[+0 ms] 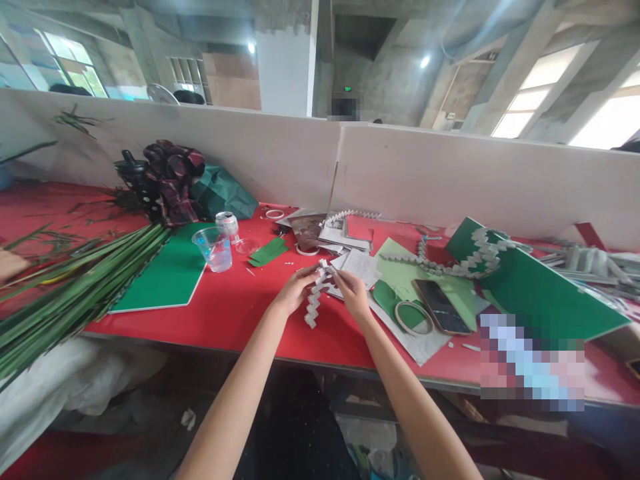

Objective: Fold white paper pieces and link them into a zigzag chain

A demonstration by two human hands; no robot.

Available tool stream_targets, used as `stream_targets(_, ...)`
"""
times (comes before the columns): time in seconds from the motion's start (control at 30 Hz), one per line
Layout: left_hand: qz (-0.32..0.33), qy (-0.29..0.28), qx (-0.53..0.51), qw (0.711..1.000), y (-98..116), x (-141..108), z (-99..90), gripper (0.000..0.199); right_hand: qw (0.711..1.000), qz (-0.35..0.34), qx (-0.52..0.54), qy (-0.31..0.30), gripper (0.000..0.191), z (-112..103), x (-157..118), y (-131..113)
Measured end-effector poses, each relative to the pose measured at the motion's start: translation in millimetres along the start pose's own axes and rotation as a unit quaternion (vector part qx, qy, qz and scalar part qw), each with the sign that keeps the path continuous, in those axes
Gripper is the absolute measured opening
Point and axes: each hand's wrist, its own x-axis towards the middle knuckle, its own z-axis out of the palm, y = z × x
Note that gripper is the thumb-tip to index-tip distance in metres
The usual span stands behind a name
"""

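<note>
Between my two hands is a folded paper chain (312,308), whitish grey and zigzag in shape, its lower end hanging toward the red tabletop. My left hand (295,291) pinches it near its upper end. On the other side, my right hand (351,291) has its fingers closed at the same end of the chain; the exact fold between them is too small to make out. Just behind my hands lies a stack of printed grey paper pieces (361,267). A longer zigzag paper chain (483,257) drapes over a green board at the right.
A plastic cup (218,253) and a can (227,227) stand left of my hands. Long green leaves (90,273) lie across a green board (165,287). At right are a phone (440,305) and a tape roll (413,318). A white partition (450,173) runs behind. Another person's hand (11,265) shows at far left.
</note>
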Motion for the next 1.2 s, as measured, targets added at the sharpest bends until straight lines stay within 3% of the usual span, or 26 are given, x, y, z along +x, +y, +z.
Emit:
stream_targets(0.17, 0.005, 0.015, -0.003, 1.0, -4.5, 4.0, -4.5, 0.046, 0.996, 0.045, 0.078, -0.024, 0.038, -0.4, 1.6, 3.8)
stream_targets(0.33, 0.039, 0.048, 0.006, 0.998, -5.1, 5.6, -9.3, 0.044, 0.958, 0.149, 0.24, -0.047, 0.038, -1.4, 3.8, 10.4)
stream_targets(0.5, 0.016, 0.049, 0.077, 0.996, -2.1, 2.7, -8.4, 0.058, 0.93, 0.167, 0.323, -0.056, 0.032, -3.1, 5.9, 14.7)
stream_targets(0.73, 0.028, 0.036, 0.027, 0.999, -11.6, 9.0, -15.2, 0.049, 0.943, 0.15, 0.297, 0.007, 0.029, -4.4, 7.6, 16.7)
stream_targets(0.9, 0.011, 0.037, 0.026, 0.999, -12.9, 10.5, -17.8, 0.053, 0.947, 0.147, 0.281, 0.046, 0.032, -0.4, 7.4, 19.4)
stream_targets(1.07, -0.005, 0.039, 0.037, 0.999, -4.8, 4.0, -11.9, 0.058, 0.974, 0.082, 0.208, 0.024, 0.029, 3.1, 5.3, 13.6)
stream_targets(1.2, 0.005, 0.058, 0.021, 0.998, -3.4, 0.4, -5.7, 0.05, 0.991, 0.025, 0.131, -0.002, 0.022, 5.7, 2.4, 6.8)
